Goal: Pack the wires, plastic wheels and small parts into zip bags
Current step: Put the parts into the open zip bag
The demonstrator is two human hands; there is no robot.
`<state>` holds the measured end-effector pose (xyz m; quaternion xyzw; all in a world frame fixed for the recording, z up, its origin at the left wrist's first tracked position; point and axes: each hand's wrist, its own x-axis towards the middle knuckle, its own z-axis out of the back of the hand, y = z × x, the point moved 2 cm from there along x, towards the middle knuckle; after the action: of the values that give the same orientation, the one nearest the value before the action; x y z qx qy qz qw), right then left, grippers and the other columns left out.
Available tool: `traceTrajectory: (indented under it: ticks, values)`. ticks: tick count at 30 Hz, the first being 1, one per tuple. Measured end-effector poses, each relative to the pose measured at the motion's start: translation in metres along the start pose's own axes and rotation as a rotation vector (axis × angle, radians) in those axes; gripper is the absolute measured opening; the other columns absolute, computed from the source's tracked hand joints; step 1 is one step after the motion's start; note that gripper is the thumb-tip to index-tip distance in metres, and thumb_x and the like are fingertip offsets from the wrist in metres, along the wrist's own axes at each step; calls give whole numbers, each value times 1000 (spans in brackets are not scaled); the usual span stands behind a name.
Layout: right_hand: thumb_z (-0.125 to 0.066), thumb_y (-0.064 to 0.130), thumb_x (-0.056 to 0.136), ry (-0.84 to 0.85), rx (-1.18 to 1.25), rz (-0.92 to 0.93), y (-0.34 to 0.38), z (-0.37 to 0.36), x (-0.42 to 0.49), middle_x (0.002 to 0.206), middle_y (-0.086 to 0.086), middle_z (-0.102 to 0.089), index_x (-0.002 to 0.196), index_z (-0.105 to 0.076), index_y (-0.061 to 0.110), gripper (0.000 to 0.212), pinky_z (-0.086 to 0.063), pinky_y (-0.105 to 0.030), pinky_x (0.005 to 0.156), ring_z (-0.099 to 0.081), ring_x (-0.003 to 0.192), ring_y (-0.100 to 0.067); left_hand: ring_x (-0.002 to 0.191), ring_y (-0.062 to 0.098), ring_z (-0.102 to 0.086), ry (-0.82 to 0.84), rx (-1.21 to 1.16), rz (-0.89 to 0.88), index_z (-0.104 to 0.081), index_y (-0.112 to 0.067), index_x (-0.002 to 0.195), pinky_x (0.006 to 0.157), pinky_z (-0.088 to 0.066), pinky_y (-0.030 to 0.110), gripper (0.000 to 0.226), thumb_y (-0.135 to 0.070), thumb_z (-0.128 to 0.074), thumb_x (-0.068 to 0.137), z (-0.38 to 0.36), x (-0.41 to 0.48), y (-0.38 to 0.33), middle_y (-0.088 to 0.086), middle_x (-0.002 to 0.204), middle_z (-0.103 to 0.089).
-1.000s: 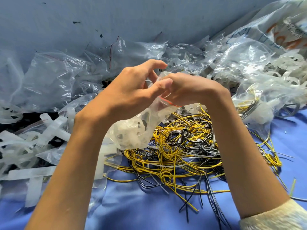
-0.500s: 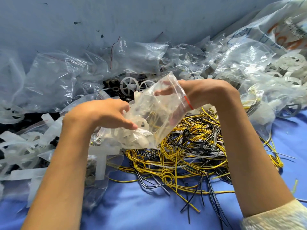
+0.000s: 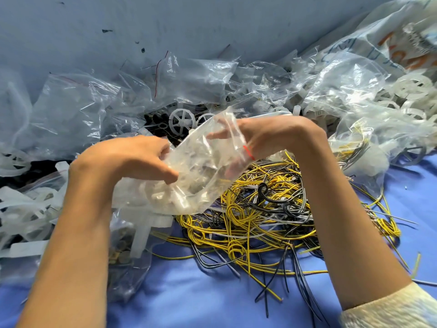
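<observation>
The left hand (image 3: pixel 132 159) is gripping the lower half of a clear zip bag (image 3: pixel 201 176) of white plastic parts. The right hand (image 3: pixel 276 136) is pinching its red-lined mouth, just above the tangled yellow and black wires (image 3: pixel 260 221).

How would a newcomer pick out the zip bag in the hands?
Find the yellow and black wire tangle on the blue cloth. Over its left edge, left hand and right hand grip a clear zip bag of white plastic parts. Unlike neighbouring bags, it is held up.

Head view, forward and down, seemingly close over the wires (image 3: pixel 260 223)
</observation>
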<state>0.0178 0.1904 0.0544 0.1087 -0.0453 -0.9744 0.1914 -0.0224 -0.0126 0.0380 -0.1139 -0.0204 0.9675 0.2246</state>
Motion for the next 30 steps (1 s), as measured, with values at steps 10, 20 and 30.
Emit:
traceTrajectory:
  ticks: [10, 20, 30]
  values:
    - [-81, 49, 63, 2, 268, -72, 6, -9, 11, 157, 23, -2, 141, -31, 50, 93, -21, -21, 100, -20, 142, -10, 67, 18, -46, 28, -8, 152, -44, -19, 80, 58, -34, 30, 32, -33, -70, 71, 0, -1, 28, 2, 79, -52]
    - [-82, 37, 68, -83, 290, -54, 0, -8, 13, 158, 20, 7, 145, -27, 43, 95, -17, -16, 96, -12, 144, -9, 86, 20, -50, -166, -166, 149, -51, -27, 97, 70, -35, 28, 31, -21, -74, 78, -3, 15, 35, -9, 83, -50]
    - [-55, 43, 92, -392, 365, -10, 8, 3, 5, 111, 0, -70, 125, -55, 11, 46, -51, -20, 82, -65, 97, -1, 96, 25, -57, -345, -319, 219, -59, -28, 90, 89, -46, 36, 18, -18, -72, 82, -9, 24, 42, -2, 88, -59]
